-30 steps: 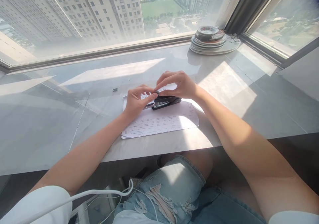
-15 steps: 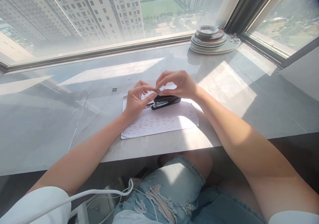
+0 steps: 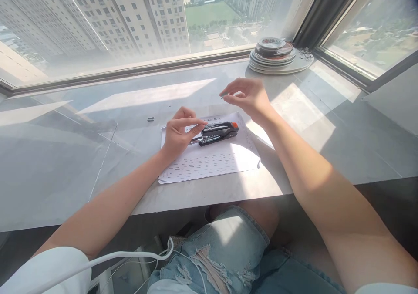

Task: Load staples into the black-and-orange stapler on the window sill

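A black stapler point(image 3: 219, 133) with an orange-red end lies on a stack of printed white sheets point(image 3: 209, 165). My left hand point(image 3: 181, 130) is at the stapler's left end, index finger and thumb close together; whether something small sits between the tips I cannot make out. Raised above and beyond the stapler, my right hand point(image 3: 250, 96) pinches a small grey strip of staples point(image 3: 224, 96) between thumb and fingers. Two short dark staple strips point(image 3: 150, 119) rest on the ledge left of the sheets.
Plates point(image 3: 272, 59) are stacked at the back right by the window frame. The marble-look ledge point(image 3: 65, 167) ends in a front edge above my knees. A white cable point(image 3: 130, 254) crosses my lap.
My right hand has moved up and away from my left hand, taking the small strip with it. The stapler's top and orange-red end have come into view. My left hand has hardly moved.
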Action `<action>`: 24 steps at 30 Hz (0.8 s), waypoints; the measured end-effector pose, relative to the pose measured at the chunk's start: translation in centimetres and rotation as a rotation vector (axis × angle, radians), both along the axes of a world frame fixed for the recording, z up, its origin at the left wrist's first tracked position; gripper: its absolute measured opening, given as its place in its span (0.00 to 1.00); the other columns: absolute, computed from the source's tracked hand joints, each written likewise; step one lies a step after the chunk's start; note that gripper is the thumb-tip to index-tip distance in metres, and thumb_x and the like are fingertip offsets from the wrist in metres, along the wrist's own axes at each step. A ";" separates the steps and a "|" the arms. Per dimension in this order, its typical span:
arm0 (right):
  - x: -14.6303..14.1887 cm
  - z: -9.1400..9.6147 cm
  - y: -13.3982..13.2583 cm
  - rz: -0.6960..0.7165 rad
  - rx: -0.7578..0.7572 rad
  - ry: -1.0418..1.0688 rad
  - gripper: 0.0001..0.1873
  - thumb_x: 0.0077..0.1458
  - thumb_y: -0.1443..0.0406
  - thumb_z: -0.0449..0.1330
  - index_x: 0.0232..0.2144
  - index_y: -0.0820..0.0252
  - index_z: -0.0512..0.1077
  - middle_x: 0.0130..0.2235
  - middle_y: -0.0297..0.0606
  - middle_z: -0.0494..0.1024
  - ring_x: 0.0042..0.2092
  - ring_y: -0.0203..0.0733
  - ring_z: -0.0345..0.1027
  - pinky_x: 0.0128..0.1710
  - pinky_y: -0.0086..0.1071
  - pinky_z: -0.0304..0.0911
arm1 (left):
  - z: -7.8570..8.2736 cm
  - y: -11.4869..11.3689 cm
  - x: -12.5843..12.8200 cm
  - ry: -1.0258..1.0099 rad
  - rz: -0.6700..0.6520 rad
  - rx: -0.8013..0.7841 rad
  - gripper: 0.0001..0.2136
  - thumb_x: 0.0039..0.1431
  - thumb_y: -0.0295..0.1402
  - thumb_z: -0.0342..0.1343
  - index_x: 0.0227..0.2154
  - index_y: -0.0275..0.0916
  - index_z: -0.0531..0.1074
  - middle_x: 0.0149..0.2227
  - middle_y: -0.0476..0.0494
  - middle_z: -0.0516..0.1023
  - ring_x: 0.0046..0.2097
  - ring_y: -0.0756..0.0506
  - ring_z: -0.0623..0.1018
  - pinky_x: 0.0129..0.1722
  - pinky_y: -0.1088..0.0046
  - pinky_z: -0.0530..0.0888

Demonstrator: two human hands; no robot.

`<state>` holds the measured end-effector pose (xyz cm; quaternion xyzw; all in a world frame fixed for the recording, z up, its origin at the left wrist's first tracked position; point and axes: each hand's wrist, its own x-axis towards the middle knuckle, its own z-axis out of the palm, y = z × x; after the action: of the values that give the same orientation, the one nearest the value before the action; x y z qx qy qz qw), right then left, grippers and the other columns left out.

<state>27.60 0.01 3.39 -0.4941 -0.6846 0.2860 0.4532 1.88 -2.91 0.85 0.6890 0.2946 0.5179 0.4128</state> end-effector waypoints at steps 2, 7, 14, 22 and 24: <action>0.6 -0.4 0.3 -0.041 -0.016 -0.024 0.16 0.48 0.56 0.69 0.37 0.58 0.76 0.41 0.42 0.80 0.45 0.48 0.72 0.38 0.38 0.70 | 0.0 0.0 0.0 -0.017 -0.007 -0.021 0.06 0.48 0.42 0.75 0.29 0.54 0.85 0.34 0.44 0.70 0.42 0.42 0.75 0.44 0.60 0.74; 2.0 -1.4 0.6 -0.230 -0.083 -0.025 0.15 0.45 0.59 0.68 0.35 0.61 0.77 0.35 0.42 0.78 0.38 0.45 0.71 0.33 0.38 0.67 | 0.1 -0.1 0.1 -0.029 -0.007 -0.044 0.07 0.46 0.44 0.76 0.28 0.55 0.85 0.35 0.44 0.71 0.43 0.42 0.75 0.43 0.60 0.74; 2.8 -2.6 0.8 -0.460 -0.186 -0.121 0.11 0.38 0.64 0.67 0.29 0.63 0.77 0.30 0.41 0.77 0.33 0.44 0.70 0.29 0.37 0.64 | 0.1 -0.1 0.1 -0.016 -0.018 -0.036 0.06 0.48 0.43 0.75 0.29 0.55 0.85 0.34 0.44 0.71 0.43 0.42 0.75 0.43 0.60 0.74; 3.8 -3.4 1.4 -0.514 -0.270 -0.269 0.10 0.36 0.66 0.68 0.27 0.62 0.76 0.23 0.37 0.72 0.32 0.47 0.70 0.30 0.38 0.68 | 0.1 -0.3 -0.1 -0.038 -0.006 -0.091 0.11 0.58 0.50 0.66 0.30 0.51 0.85 0.35 0.43 0.71 0.43 0.40 0.74 0.43 0.58 0.73; 3.9 -3.5 1.5 -0.526 -0.282 -0.294 0.09 0.37 0.66 0.68 0.26 0.61 0.75 0.23 0.37 0.71 0.32 0.47 0.70 0.30 0.38 0.69 | -0.1 -0.1 -0.2 -0.050 -0.010 -0.099 0.12 0.60 0.50 0.63 0.31 0.51 0.85 0.36 0.42 0.71 0.44 0.40 0.75 0.44 0.57 0.73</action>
<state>31.53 1.54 -0.12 -0.7477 -0.5455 0.1768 0.3349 1.70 -3.02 0.79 0.6559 0.3061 0.5176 0.4562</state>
